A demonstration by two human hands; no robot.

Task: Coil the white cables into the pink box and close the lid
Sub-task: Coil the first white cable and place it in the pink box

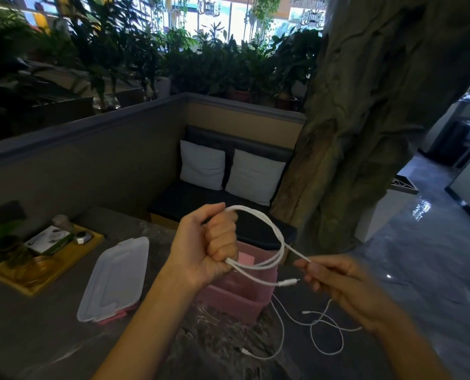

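Note:
My left hand (209, 248) is fisted around a coiled white cable (275, 231), held above the open pink box (242, 300). The loops arc out to the right of the fist. My right hand (340, 286) pinches the free end of that same cable between thumb and fingers, and a connector tip (290, 283) hangs just left of it. A second white cable (321, 327) lies loose on the table to the right of the box. The clear lid (116, 278) rests flat on the table to the left of the box.
A wooden tray (44, 267) with a glass dish, a small box and a small device sits at the table's left. A bench with two white cushions (228, 171) stands behind the table. A large trunk-like pillar (365, 133) rises at right.

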